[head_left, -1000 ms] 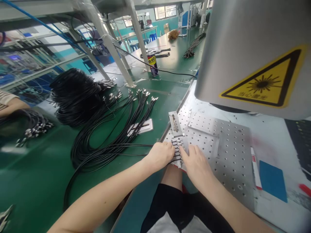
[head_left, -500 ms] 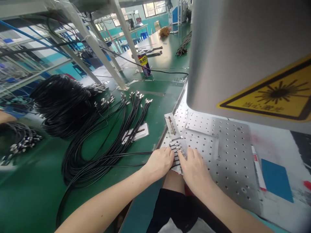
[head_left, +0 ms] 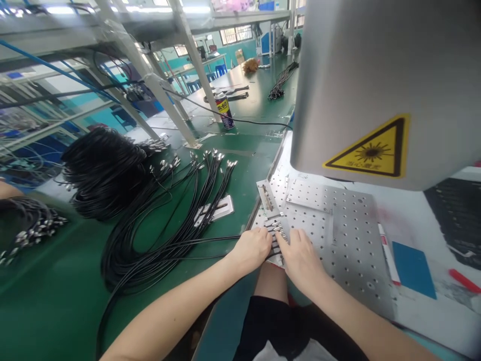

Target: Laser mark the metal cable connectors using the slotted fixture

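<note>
Several black cables (head_left: 210, 238) run from the left under my left hand (head_left: 253, 249), whose fingers are closed on them beside a small metal fixture (head_left: 278, 259). Their silvery connectors (head_left: 277, 227) lie side by side in this fixture. From the other side, my right hand (head_left: 303, 256) is closed with its index fingertip on one connector; its thumb is mostly hidden. Just beyond the hands is a slotted metal plate (head_left: 266, 196). The fixture rests at the left edge of a perforated metal plate (head_left: 349, 250).
A large grey machine housing (head_left: 361, 75) with a laser warning sign hangs over the perforated plate. Left are a large cable coil (head_left: 103, 173) and a second slotted plate (head_left: 221, 209) under loose cables. A spray can (head_left: 225, 113) stands farther back. A marker (head_left: 389, 254) lies right.
The view has shifted slightly, with more of the shelf and of the right-hand table showing. Both hands stay at the fixture with almost the same grip.
</note>
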`<action>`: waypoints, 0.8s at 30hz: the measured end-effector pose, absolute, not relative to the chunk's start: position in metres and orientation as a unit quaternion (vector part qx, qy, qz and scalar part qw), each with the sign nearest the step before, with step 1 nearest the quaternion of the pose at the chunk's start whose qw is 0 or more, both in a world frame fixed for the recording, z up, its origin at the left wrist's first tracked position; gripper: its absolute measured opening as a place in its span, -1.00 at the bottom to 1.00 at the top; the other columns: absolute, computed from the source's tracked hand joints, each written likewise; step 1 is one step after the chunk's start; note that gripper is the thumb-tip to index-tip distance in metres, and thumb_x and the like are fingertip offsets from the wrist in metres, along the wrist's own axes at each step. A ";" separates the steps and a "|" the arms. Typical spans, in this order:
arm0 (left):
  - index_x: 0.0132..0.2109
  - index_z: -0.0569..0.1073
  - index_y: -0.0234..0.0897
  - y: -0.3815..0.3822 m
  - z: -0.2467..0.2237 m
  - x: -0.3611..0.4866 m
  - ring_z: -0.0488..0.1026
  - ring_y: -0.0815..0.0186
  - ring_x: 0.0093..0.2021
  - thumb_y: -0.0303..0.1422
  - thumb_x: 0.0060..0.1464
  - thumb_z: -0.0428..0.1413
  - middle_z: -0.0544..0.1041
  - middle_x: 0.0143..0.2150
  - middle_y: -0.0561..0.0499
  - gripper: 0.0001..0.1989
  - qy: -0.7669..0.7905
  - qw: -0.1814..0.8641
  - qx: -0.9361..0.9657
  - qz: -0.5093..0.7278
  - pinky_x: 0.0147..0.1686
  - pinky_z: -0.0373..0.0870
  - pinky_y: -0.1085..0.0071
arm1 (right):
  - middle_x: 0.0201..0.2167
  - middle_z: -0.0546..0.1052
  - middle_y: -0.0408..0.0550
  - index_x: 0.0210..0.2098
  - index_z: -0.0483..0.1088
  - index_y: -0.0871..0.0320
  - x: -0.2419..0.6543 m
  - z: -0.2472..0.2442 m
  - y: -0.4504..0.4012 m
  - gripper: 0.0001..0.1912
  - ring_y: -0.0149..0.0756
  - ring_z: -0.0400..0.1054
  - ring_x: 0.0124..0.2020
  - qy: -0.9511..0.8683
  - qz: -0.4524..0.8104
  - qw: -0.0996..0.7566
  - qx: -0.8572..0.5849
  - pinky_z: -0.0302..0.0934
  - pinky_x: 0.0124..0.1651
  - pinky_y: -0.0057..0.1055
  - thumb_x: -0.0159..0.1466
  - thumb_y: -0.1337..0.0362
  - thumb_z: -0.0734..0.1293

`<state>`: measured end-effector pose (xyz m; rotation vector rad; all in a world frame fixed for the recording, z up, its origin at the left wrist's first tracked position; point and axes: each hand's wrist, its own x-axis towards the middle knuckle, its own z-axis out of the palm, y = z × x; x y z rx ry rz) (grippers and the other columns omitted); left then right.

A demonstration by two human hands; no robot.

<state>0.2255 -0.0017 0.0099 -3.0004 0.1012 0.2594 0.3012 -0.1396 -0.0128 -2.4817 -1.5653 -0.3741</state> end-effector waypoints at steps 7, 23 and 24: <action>-0.29 0.32 -0.39 0.000 0.009 0.227 0.39 0.19 -0.30 -0.54 0.12 -0.14 0.38 -0.32 -0.13 -0.85 0.024 0.038 -0.996 0.082 -0.39 0.38 0.32 | -0.44 0.27 0.00 -0.14 0.41 0.18 0.303 -0.009 -0.139 -0.56 -0.24 0.11 -0.37 -0.521 -0.078 0.092 -0.845 0.07 -0.37 -0.39 0.01 0.58 0.24; -0.27 0.35 -0.38 -0.006 0.021 0.226 0.38 0.18 -0.27 -0.52 0.09 -0.09 0.40 -0.32 -0.13 -0.87 -0.007 0.054 -0.998 0.038 -0.37 0.33 0.32 | -0.21 0.35 0.02 0.02 0.29 0.15 0.325 -0.017 -0.164 -0.34 -0.26 0.25 -0.19 -0.560 -0.073 0.151 -0.811 0.21 -0.22 -0.38 -0.02 0.69 0.10; -0.26 0.35 -0.36 -0.006 0.023 0.224 0.37 0.18 -0.26 -0.51 0.11 -0.10 0.39 -0.30 -0.13 -0.87 -0.002 0.058 -0.998 0.019 -0.35 0.32 0.31 | -0.18 0.35 0.03 0.00 0.30 0.14 0.327 -0.020 -0.168 -0.36 -0.26 0.25 -0.18 -0.570 -0.077 0.158 -0.803 0.21 -0.21 -0.38 -0.02 0.69 0.09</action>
